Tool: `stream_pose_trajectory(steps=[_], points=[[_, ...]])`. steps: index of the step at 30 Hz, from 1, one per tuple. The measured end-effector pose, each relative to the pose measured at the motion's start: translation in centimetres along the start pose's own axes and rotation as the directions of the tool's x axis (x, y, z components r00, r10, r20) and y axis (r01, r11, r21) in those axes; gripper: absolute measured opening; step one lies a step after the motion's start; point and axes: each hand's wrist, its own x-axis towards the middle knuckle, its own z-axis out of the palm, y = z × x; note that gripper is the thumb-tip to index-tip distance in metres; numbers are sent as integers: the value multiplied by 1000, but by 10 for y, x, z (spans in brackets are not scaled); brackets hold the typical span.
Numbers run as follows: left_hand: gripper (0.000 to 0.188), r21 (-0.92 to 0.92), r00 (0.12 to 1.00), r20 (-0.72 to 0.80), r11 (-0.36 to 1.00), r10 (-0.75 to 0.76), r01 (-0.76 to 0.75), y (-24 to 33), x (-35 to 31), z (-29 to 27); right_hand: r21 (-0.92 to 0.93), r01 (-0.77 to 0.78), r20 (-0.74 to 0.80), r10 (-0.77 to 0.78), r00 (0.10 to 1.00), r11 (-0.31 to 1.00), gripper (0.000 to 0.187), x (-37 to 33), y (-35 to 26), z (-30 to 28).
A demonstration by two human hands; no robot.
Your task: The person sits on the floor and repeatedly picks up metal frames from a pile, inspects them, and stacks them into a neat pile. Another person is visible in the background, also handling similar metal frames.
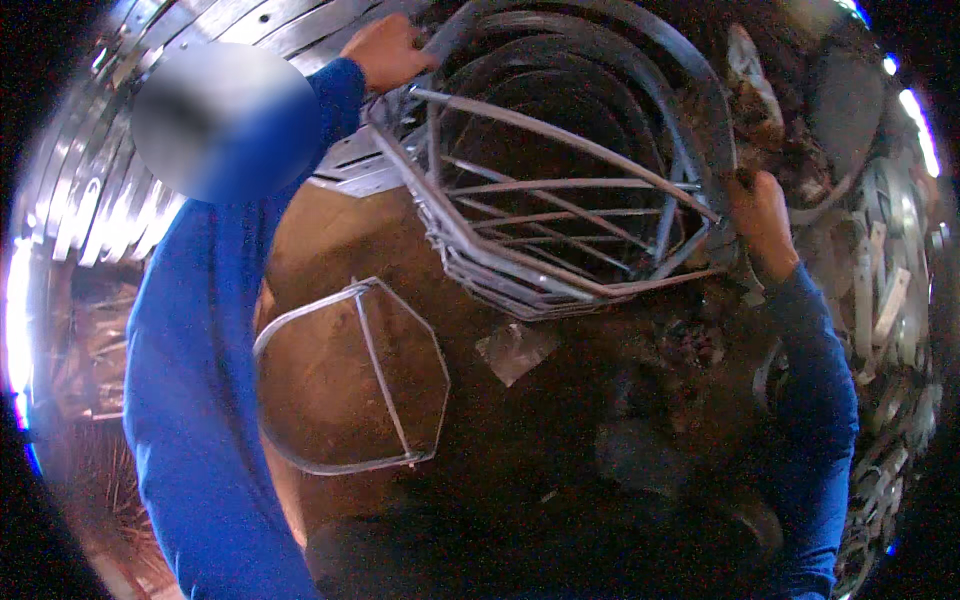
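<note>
A stack of grey metal frames [520,272], each with one curved side, an angular side and a crossbar, stands tilted in front of me. My left hand [388,55] is closed on the stack's upper left edge. My right hand [763,225] is closed at its right side, around the edge of a frame; its fingertips are partly hidden. Nearer to me, a single metal frame [380,375] of the same shape lies flat on the brown ground, apart from both hands.
Long shiny metal strips [85,215] are stacked along the left. More metal pieces [885,300] lie heaped at the right. A pale crumpled scrap [515,353] is on the ground below the stack. Dark debris [690,345] lies near my right forearm.
</note>
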Motion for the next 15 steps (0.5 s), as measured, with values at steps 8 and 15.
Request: stream_pose_trajectory(steps=[8, 15], points=[[40, -61, 959, -282, 997, 24, -43, -19, 36, 93, -227, 109, 13, -109, 994, 968, 26, -5, 9, 11], [32, -121, 962, -234, 986, -137, 111, 23, 20, 78, -269, 56, 32, -49, 998, 962, 34, -11, -13, 1]])
